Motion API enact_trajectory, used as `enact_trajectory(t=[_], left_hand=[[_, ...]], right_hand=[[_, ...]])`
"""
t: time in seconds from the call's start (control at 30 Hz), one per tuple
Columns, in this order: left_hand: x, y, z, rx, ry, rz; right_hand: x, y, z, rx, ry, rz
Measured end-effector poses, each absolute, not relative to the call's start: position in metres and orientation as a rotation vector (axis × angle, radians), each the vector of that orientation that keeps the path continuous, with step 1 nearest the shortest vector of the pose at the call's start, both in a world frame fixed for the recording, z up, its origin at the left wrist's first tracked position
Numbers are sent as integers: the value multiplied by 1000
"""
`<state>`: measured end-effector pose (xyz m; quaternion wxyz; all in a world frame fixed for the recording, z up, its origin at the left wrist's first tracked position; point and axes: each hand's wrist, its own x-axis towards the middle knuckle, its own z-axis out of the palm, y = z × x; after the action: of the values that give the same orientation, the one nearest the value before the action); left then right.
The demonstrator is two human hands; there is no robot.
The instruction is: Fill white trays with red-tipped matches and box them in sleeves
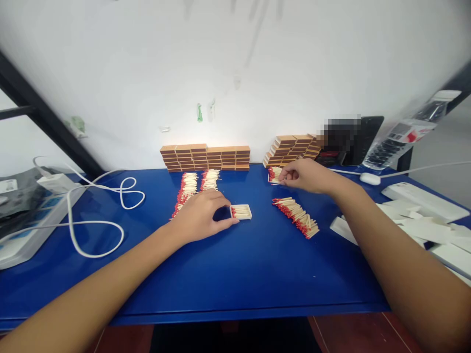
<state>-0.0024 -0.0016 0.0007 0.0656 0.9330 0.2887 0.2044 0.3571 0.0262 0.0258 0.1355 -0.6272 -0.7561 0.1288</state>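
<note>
My left hand point(200, 215) has its thumb and fingers closed around the left end of a small white matchbox tray point(247, 217). Inside that tray lie a few red-tipped matches point(241, 212). Farther right, my right hand point(300, 175) is pinched at the right ends of a small heap of matches point(274, 173); how many it grips is hidden. A slanting row of matches point(297, 216) lies on the blue table below it. Two more rows, a left match row point(189, 182) and a right match row point(211, 179), run partly behind my left hand.
Stacked matchboxes point(206, 158) line the wall, with another stack point(292, 148) to the right. A tilted plastic bottle point(399, 137), a dark device point(362, 139) and white card pieces point(423, 228) are at right. White cables point(95, 255) and a power strip point(44, 230) lie left.
</note>
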Motion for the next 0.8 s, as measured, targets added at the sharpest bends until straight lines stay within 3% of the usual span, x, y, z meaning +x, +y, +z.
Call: enact_trajectory(t=[0.8], left_hand=[[-2, -3, 0, 2817, 873, 567]], right_hand=[[353, 30, 15, -1833, -2245, 454]])
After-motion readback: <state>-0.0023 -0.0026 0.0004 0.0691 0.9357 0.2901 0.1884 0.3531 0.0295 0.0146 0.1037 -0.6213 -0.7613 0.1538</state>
